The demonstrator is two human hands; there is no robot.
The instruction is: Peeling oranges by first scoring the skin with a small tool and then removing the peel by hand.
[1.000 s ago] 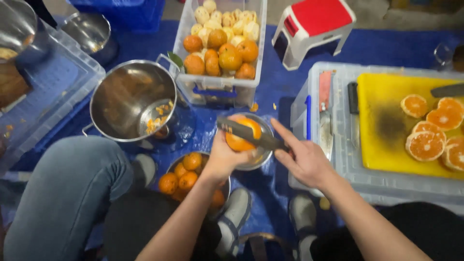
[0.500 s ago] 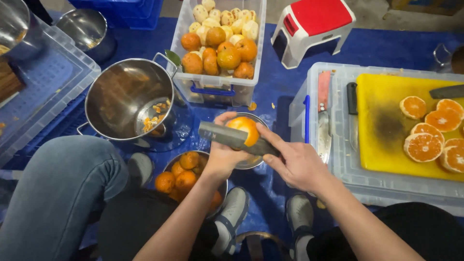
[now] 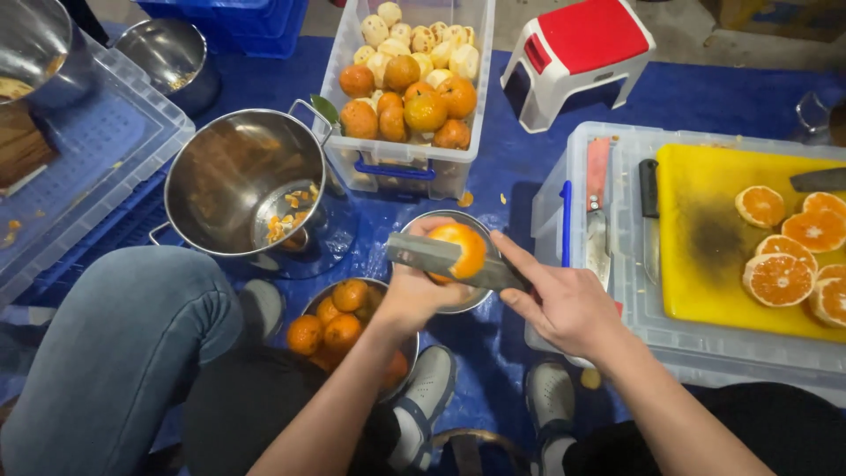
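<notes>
Left hand (image 3: 414, 295) fingers grip the orange (image 3: 460, 249) over the small steel bowl (image 3: 480, 300), catching peel; right hand (image 3: 564, 304) fingers clamp the knife (image 3: 441, 258) against it.

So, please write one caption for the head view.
Left hand holds an orange; right hand lays a knife across it.

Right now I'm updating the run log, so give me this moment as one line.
left hand: holds orange | right hand: knife laid across orange | below: small steel bowl | nearby: pot, crate of oranges
</notes>
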